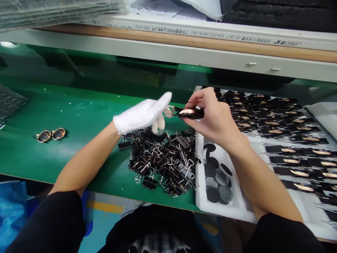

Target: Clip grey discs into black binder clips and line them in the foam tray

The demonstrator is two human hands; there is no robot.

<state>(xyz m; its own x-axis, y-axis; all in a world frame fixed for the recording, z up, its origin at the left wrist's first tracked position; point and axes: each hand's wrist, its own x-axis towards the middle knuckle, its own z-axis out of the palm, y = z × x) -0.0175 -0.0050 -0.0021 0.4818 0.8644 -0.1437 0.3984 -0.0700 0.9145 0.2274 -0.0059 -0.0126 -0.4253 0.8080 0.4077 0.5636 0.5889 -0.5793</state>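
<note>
My left hand (pixel 146 114), in a white glove, is closed around the wire handles of a black binder clip (pixel 179 109) above the green table. My bare right hand (pixel 210 114) pinches a dark, flat piece with a rose-gold part (pixel 187 112) from the right. The clip meets this piece between my hands; its jaws are partly hidden. Just below lies a heap of black binder clips (pixel 163 161). To its right, a white tray (pixel 199 175) holds dark and grey discs (pixel 221 178) under my right forearm.
Rows of clipped rose-gold pieces (pixel 273 123) fill trays on the right. Sunglasses (pixel 51 135) lie on the green table (pixel 86 140) at the left. A white-edged shelf (pixel 168 52) with papers (pixel 158 8) crosses above the far side. A dark mat (pixel 10 103) is at the far left.
</note>
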